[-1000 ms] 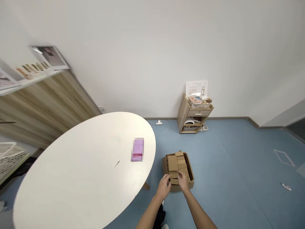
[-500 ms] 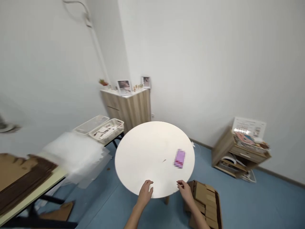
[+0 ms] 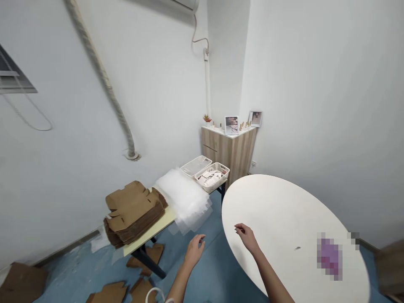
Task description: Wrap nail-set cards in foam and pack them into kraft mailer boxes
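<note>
My left hand (image 3: 195, 251) hangs in the air over the blue floor with its fingers apart, holding nothing. It is nearest to the pale yellow table (image 3: 148, 233), which bears a thick stack of flat kraft cardboard box blanks (image 3: 134, 210). My right hand (image 3: 248, 237) is above the edge of the round white table (image 3: 268, 210), its fingers curled and nothing visible in them. A pixelated purple object (image 3: 330, 254) lies on the round table to the right of that hand, near a small dark mark.
Translucent plastic sheets (image 3: 184, 200) drape over the yellow table's far end, next to a white basket of papers (image 3: 212, 176) and a clear tray (image 3: 196, 165). Cardboard pieces (image 3: 109, 292) lie on the floor. A wooden cabinet (image 3: 229, 151) stands in the corner, and a cardboard box (image 3: 389, 269) shows at the right edge.
My view has swung left, bringing the yellow table in and pushing the round table right. My hands have left the cardboard box, which has nearly passed out of view at the right edge.
</note>
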A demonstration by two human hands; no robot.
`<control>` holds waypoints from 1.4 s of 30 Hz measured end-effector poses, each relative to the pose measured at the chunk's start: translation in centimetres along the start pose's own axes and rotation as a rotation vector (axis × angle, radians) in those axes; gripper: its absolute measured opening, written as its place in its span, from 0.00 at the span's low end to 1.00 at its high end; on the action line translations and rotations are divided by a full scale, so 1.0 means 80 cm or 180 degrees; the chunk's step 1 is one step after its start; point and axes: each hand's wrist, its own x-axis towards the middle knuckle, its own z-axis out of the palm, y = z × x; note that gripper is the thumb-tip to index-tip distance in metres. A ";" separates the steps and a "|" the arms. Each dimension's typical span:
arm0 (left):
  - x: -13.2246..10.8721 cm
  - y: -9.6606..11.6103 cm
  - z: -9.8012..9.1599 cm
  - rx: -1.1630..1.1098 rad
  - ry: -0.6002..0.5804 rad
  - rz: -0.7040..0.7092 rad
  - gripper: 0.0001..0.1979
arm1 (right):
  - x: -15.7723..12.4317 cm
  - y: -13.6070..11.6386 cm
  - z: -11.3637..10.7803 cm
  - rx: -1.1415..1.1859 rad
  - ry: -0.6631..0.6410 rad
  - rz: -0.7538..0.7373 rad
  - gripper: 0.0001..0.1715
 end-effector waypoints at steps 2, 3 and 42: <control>0.014 -0.023 -0.034 0.0010 0.0039 -0.0036 0.16 | 0.030 -0.019 0.041 -0.0026 -0.0137 -0.0053 0.14; 0.021 -0.033 -0.049 0.0011 0.0056 -0.0054 0.17 | 0.045 -0.028 0.059 -0.0077 -0.0208 -0.0077 0.14; 0.496 -0.168 -0.166 0.1249 -0.0798 -0.0467 0.35 | 0.697 -0.126 0.416 -0.3206 -0.1804 -0.0883 0.38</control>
